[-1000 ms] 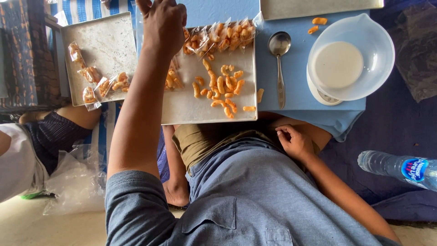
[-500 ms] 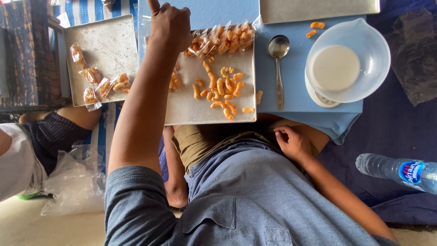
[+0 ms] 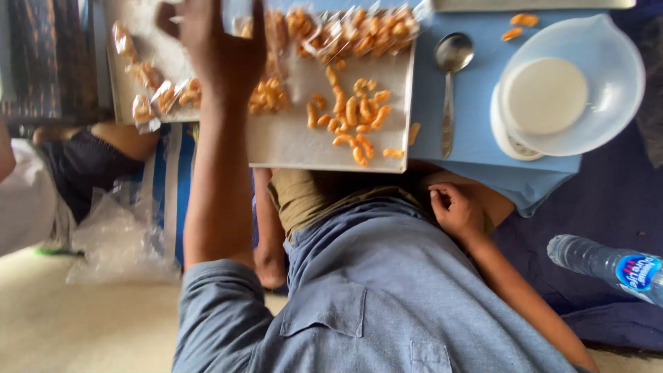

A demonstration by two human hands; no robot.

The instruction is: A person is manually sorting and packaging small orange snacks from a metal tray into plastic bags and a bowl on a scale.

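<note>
My left hand (image 3: 215, 48) hovers over a flat metal tray (image 3: 304, 148), fingers spread, blurred, with nothing clearly in it. Loose orange curled snacks (image 3: 352, 114) lie on the tray just right of the hand. Small clear packets of the same snacks (image 3: 359, 24) are heaped along the tray's far edge. A second metal tray (image 3: 135, 41) to the left holds more filled packets (image 3: 148, 97). My right hand (image 3: 452, 207) rests loosely curled on my knee, below the tray's near edge, holding nothing.
A metal spoon (image 3: 449, 76) lies on blue cloth (image 3: 476, 138) right of the tray. Beside it stands a white plastic bowl (image 3: 594, 48) with a white disc inside. A water bottle (image 3: 608, 266) lies at the right. Another person's leg (image 3: 103, 141) and a clear plastic bag (image 3: 117, 235) are at the left.
My left hand has shifted left, from over the middle tray toward the gap between the two trays. The right hand stays on the knee. The view has drawn closer.
</note>
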